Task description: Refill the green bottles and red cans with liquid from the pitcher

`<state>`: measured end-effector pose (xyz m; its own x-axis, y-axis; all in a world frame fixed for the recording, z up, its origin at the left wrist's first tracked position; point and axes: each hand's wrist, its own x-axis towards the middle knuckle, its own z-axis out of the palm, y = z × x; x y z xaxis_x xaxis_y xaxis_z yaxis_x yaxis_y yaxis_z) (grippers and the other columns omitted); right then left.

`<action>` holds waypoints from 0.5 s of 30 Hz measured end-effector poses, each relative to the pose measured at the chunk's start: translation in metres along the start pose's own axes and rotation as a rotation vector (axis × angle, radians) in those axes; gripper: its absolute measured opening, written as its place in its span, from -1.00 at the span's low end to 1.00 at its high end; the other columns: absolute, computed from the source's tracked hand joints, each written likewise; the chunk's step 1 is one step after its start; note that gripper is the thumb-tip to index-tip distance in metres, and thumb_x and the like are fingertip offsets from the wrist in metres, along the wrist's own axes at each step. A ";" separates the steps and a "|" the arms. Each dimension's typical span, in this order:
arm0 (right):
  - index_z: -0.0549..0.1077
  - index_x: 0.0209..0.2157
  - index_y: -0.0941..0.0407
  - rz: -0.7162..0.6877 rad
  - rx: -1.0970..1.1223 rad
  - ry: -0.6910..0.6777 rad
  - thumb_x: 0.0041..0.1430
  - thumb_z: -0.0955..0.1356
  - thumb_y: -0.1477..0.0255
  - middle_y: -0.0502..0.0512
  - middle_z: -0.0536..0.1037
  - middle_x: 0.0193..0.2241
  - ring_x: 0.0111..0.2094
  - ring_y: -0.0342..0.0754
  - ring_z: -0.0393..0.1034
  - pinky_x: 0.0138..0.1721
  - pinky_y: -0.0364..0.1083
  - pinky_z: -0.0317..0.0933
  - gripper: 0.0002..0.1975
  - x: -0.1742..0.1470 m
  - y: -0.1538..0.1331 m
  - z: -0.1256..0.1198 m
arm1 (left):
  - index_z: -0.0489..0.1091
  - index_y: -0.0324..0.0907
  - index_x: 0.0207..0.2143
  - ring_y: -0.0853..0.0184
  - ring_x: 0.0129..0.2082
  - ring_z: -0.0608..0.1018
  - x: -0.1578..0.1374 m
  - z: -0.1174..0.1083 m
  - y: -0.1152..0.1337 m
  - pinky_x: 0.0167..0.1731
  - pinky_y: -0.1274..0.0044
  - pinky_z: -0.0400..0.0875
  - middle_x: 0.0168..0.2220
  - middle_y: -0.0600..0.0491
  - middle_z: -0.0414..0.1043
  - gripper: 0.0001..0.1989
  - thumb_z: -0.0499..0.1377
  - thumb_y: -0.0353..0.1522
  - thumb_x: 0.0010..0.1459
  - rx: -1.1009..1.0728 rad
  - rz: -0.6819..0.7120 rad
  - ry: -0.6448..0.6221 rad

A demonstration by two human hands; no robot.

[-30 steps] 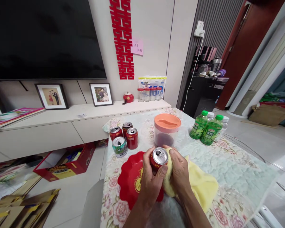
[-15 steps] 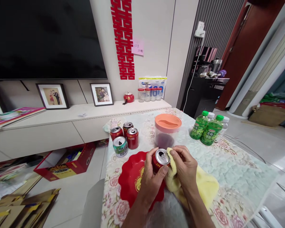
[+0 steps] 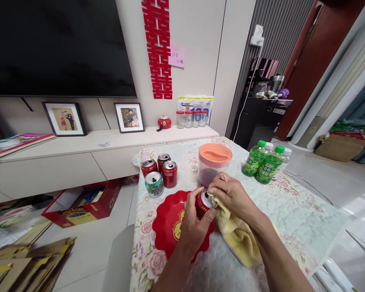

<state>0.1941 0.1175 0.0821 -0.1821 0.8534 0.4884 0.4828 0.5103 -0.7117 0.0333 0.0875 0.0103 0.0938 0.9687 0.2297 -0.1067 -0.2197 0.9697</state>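
My left hand (image 3: pixel 194 221) is wrapped around a red drink can (image 3: pixel 202 211), whose silver top faces up and shows an opening. A yellow cloth (image 3: pixel 240 239) is pinched in my right hand (image 3: pixel 229 192), its edge pressed onto the can's top while the rest drapes down to the table. Beneath and left of the can lies a red scalloped plate (image 3: pixel 166 227) with a gold pattern. Several cans stand together to the left, among them a red can (image 3: pixel 170 178) and a green-and-silver can (image 3: pixel 154 188).
Just behind my hands stands a clear tub with an orange lid (image 3: pixel 215 154). Green-labelled bottles (image 3: pixel 268 167) are at the table's right. The floral tablecloth (image 3: pixel 153 249) covers the table. A white cabinet (image 3: pixel 121 140) runs along the wall behind; a red box (image 3: pixel 88 202) sits on the floor.
My right hand has moved from the can's right side up over its top, bringing the cloth's edge onto the lid. The left hand still holds the can in about the same place.
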 end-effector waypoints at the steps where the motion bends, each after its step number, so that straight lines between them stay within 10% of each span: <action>1: 0.66 -0.47 0.01 0.013 0.000 -0.010 0.22 0.43 0.37 0.03 0.49 -0.45 -0.37 -0.05 0.39 -0.32 -0.08 0.24 -0.80 0.001 -0.002 -0.002 | 0.35 -0.09 0.20 -0.01 0.20 0.48 0.000 0.000 -0.001 0.22 0.20 0.34 0.17 -0.11 0.46 -0.41 0.34 -0.16 0.15 -0.008 0.006 0.007; 15: 0.59 -0.30 0.09 0.278 0.264 0.374 0.26 0.40 0.16 0.08 0.60 -0.34 -0.28 0.02 0.47 -0.21 -0.05 0.32 -0.72 -0.042 0.003 0.045 | 0.21 -0.11 0.28 0.02 0.28 0.43 0.005 0.003 -0.002 0.29 0.18 0.30 0.27 -0.16 0.38 -0.30 0.32 -0.11 0.18 -0.090 -0.043 0.137</action>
<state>0.1645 0.0882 0.0371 0.2632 0.8887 0.3753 0.2287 0.3205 -0.9192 0.0367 0.0925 0.0099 -0.0352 0.9851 0.1683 -0.1946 -0.1719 0.9657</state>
